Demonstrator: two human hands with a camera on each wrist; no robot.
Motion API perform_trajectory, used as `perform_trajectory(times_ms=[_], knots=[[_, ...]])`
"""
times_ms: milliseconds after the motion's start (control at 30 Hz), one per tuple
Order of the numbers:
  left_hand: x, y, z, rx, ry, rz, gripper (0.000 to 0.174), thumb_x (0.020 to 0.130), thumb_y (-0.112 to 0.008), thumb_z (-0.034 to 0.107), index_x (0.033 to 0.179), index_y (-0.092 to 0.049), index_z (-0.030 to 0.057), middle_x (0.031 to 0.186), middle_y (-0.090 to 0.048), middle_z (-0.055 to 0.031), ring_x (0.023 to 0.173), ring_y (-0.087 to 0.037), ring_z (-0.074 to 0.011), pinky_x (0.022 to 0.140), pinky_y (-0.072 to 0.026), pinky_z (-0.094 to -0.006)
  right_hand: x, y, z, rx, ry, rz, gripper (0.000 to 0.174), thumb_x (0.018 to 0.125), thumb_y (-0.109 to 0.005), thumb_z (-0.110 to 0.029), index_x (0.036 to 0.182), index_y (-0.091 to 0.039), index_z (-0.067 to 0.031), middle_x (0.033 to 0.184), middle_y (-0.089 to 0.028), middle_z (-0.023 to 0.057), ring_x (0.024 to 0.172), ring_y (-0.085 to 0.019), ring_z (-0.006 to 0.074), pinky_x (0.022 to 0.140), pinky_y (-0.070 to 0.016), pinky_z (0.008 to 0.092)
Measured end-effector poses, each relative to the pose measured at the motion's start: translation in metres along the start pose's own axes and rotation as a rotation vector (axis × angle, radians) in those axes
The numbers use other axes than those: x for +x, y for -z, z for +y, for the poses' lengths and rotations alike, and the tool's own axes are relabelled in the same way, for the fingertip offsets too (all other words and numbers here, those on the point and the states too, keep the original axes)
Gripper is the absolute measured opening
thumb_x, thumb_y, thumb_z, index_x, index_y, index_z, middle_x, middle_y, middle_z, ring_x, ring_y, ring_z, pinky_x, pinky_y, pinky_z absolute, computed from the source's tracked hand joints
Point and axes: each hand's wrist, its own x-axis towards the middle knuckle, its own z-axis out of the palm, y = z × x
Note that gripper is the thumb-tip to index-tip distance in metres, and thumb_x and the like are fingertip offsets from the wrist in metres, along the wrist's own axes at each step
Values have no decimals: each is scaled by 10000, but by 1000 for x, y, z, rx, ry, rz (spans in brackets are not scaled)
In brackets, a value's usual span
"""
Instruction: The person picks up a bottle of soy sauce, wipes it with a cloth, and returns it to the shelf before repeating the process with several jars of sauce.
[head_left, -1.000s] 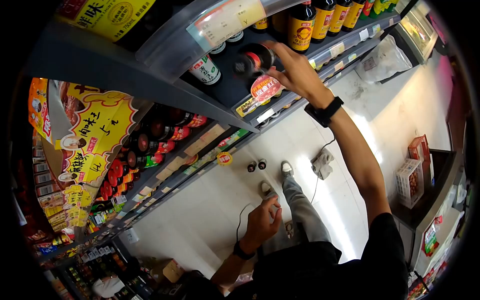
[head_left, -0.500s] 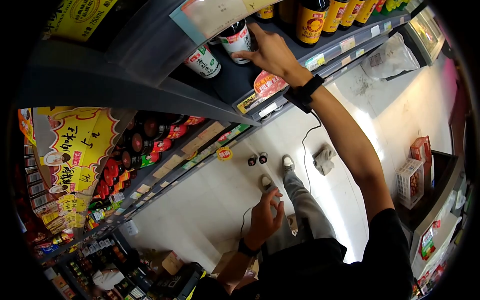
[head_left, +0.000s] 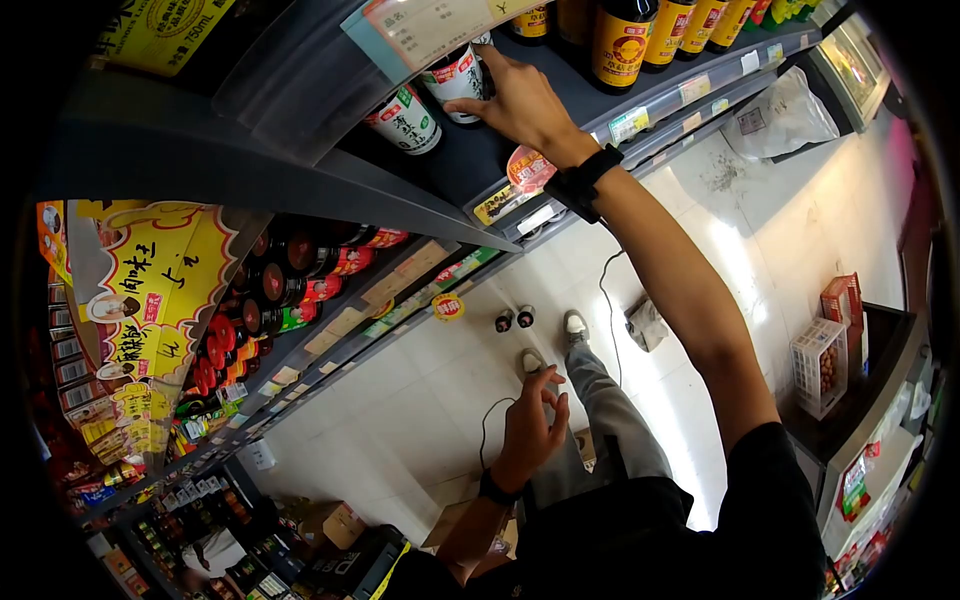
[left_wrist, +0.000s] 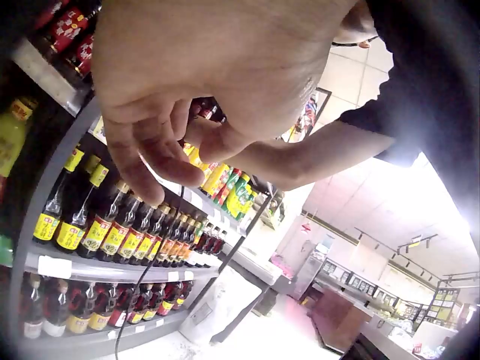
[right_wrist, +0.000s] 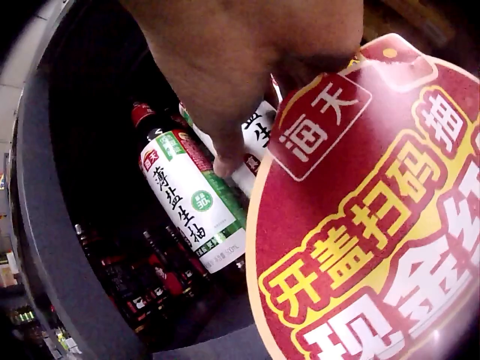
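My right hand (head_left: 530, 105) reaches onto the upper shelf and grips a soy sauce bottle (head_left: 455, 85) with a white label, thumb on its near side and fingers on the far side. Close beside it stands a matching soy sauce bottle (head_left: 405, 122), whose green-edged label shows plainly in the right wrist view. There, my thumb overlaps the gripped bottle (right_wrist: 259, 124), and a round red promotion card (right_wrist: 360, 225) hides its lower part. My left hand (head_left: 532, 430) hangs before my body, fingers loosely bent and holding nothing.
Yellow-labelled bottles (head_left: 622, 45) line the shelf to the right. A clear price-tag strip (head_left: 425, 35) juts over the work area. Red-capped jars (head_left: 265, 290) fill the shelves at left. Two small bottles (head_left: 514, 319) stand on the floor near my shoes, with a cable (head_left: 608, 290) beside them.
A second ago my right hand held a dark bottle tilted at the shelf front. It then gripped the white-labelled bottle on the shelf and has shifted slightly left with it. The left hand barely moved.
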Motion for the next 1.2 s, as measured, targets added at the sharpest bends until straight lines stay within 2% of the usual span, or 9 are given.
perform_trajectory(times_ms=[167, 267, 433, 767, 833, 967, 1033, 1200], knots=[[-4, -2, -6, 12, -1, -8, 466, 892, -646, 23, 1306, -434, -18, 1086, -653, -100, 658, -621, -181, 599, -506, -307, 0, 0, -2, -8, -4, -15, 761, 764, -824, -437, 1320, -521, -16, 949, -699, 247, 902, -687, 412, 791, -554, 435], [-3, -3, -8, 2, 8, -16, 466, 896, -643, 26, 1309, -431, -14, 1085, -653, -99, 656, -619, -179, 592, -505, -304, -1, -1, -4, 0, 28, 20, 763, 761, -825, -444, 1314, -527, -11, 980, -695, 251, 908, -687, 410, 803, -555, 431], [-4, -1, -10, 1, 2, -9, 469, 895, -645, 17, 1310, -429, -7, 1091, -651, -97, 656, -618, -176, 586, -504, -305, -1, -2, -7, 3, -23, -16, 784, 750, -832, -449, 1320, -523, -9, 1068, -681, 257, 959, -681, 409, 818, -554, 438], [-5, 5, -14, 31, -5, -11, 481, 889, -654, 16, 1313, -428, -5, 1095, -646, -83, 649, -612, -168, 554, -499, -300, 2, -6, -3, 23, 22, -32, 741, 784, -812, -427, 1316, -520, -2, 978, -698, 261, 933, -688, 413, 815, -560, 437], [-6, 5, -16, 28, 1, -3, 480, 887, -654, 16, 1312, -431, -2, 1097, -646, -79, 648, -612, -166, 559, -501, -298, 1, -3, -6, 23, 19, -57, 728, 781, -801, -454, 1254, -517, 21, 946, -683, 285, 935, -671, 432, 807, -549, 464], [-5, 5, -16, 28, 8, -11, 478, 888, -651, 14, 1313, -434, 4, 1100, -644, -75, 651, -610, -163, 566, -501, -293, 1, -4, -9, -12, 13, -52, 721, 783, -800, -448, 1248, -517, 25, 945, -685, 280, 927, -672, 433, 796, -551, 463], [-3, 5, -16, 30, -5, -18, 478, 886, -653, 12, 1312, -435, 10, 1105, -641, -70, 656, -608, -163, 579, -503, -291, -1, -4, -11, 0, 1, -37, 733, 780, -812, -442, 1289, -532, 6, 1020, -688, 264, 955, -683, 408, 819, -556, 429], [-4, 4, -19, 34, 3, -35, 471, 890, -652, 23, 1310, -438, 17, 1107, -639, -68, 663, -608, -167, 595, -507, -293, -5, -13, -13, -36, -7, 30, 735, 760, -825, -457, 1255, -544, 8, 1028, -682, 253, 932, -681, 408, 793, -555, 428]])
